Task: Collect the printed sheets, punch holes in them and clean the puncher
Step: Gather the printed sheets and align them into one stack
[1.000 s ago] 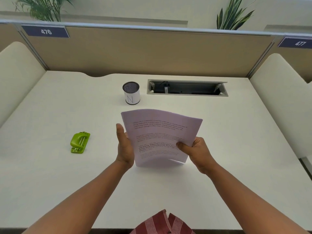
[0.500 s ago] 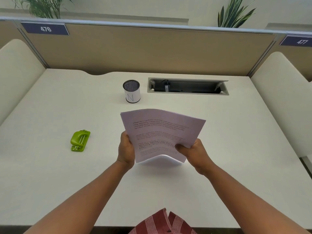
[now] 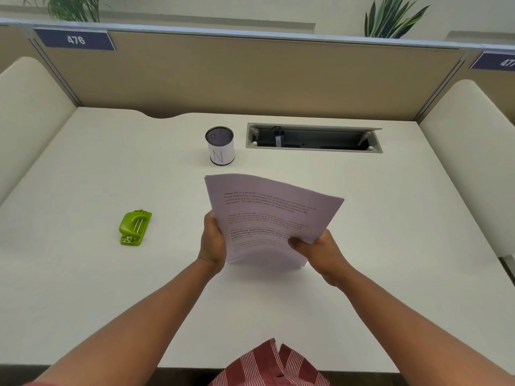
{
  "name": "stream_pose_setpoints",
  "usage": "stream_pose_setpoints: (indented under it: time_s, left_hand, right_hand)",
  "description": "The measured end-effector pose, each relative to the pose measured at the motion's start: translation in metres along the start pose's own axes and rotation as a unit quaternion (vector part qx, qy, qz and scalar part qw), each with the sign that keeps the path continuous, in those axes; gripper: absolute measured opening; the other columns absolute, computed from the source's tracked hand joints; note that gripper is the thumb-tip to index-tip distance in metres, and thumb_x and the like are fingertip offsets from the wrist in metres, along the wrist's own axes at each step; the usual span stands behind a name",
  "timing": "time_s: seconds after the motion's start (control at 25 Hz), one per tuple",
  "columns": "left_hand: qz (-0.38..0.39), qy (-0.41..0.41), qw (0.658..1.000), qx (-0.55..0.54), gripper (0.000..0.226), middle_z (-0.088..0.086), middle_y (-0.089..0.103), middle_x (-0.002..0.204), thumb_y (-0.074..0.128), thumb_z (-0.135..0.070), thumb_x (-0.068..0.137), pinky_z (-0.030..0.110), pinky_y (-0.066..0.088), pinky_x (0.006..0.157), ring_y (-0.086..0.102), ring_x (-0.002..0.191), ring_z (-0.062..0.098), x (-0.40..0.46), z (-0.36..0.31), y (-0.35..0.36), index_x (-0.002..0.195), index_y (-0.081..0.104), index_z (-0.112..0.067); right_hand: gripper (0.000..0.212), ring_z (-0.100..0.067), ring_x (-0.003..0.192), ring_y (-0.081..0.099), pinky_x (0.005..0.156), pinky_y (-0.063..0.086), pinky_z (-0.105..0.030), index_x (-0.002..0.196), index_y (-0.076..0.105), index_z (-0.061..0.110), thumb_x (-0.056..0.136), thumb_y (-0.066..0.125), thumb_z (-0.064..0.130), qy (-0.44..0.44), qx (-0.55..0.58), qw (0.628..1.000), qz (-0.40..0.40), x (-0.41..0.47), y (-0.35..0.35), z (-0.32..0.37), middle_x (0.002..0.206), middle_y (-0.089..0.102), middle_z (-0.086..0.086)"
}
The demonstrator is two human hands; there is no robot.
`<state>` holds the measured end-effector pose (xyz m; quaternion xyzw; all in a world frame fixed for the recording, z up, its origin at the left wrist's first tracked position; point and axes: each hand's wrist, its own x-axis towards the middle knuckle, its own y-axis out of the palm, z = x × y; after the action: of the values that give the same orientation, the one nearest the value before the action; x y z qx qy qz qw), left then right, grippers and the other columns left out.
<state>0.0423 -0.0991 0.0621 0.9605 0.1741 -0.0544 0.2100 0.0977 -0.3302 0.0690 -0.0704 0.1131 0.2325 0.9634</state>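
The printed sheets (image 3: 274,218) stood as one thin stack between the two hands, lifted off the desk (image 3: 83,288) and tilted back, its lower edge close above the surface just ahead of the wrists. The left hand (image 3: 214,240) gripped the stack's left edge, fingers curled round behind the paper, while the right hand (image 3: 320,250) pinched the lower right corner with the thumb laid across the printed face. The paper looked light and limp: the top edge waved and the upper right corner sagged, so a hold at both sides low down, as here, seemed the safest way to keep the sheets square, and a loose pinch would likely let them fan or slip apart. How many sheets the stack held could not be told; a few layered edges showed at the bottom, no more. One green puncher (image 3: 134,228) lay on the desk well to the left of the left hand, untouched, small and rigid-looking, probably easy to lift by its arched handle or press with one palm. One mesh pen cup (image 3: 220,146) marked with a letter N stood beyond the sheets, past both hands, and one open cable tray (image 3: 313,139) sat farther off beyond the right hand.
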Motion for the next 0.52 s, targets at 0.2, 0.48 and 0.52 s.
stream_pose_setpoints:
  time_s: [0.2, 0.48, 0.52]
  left_hand:
    - [0.020, -0.025, 0.999, -0.012, 0.076, -0.001, 0.078, 0.113, 0.021, -0.083, 0.090, 0.032, 0.060, 0.077, 0.074, 0.104, 0.021, -0.001, 0.001, -0.002, 0.118, 0.074, -0.034]
    - [0.049, -0.035, 0.987, 0.151, 0.047, 0.006, 0.077, 0.117, 0.075, -0.057, 0.083, 0.041, 0.063, 0.084, 0.073, 0.110, 0.031, 0.003, -0.022, -0.007, 0.118, 0.074, -0.025]
    - [0.062, -0.044, 0.984, 0.163, 0.043, 0.007, 0.077, 0.117, 0.081, -0.043, 0.083, 0.043, 0.062, 0.087, 0.073, 0.110, 0.032, 0.004, -0.023, -0.010, 0.118, 0.074, -0.020]
  right_hand:
    - [0.024, -0.023, 0.105, 0.073, 0.097, 0.058, -0.051, 0.106, 0.078, 0.036, 0.093, 0.072, 0.017, 0.022, -0.001, 1.000, -0.007, 0.003, -0.003, 0.002, 0.111, 0.079, 0.005]
    - [0.027, -0.031, 0.107, 0.074, 0.091, 0.061, -0.045, 0.116, 0.075, 0.015, 0.091, 0.074, 0.007, 0.053, 0.059, 0.995, 0.054, 0.012, -0.014, 0.024, 0.117, 0.078, -0.007]
    - [0.029, -0.033, 0.108, 0.074, 0.091, 0.060, -0.046, 0.118, 0.074, 0.013, 0.090, 0.074, 0.005, 0.057, 0.062, 0.994, 0.064, 0.013, -0.017, 0.027, 0.118, 0.077, -0.009]
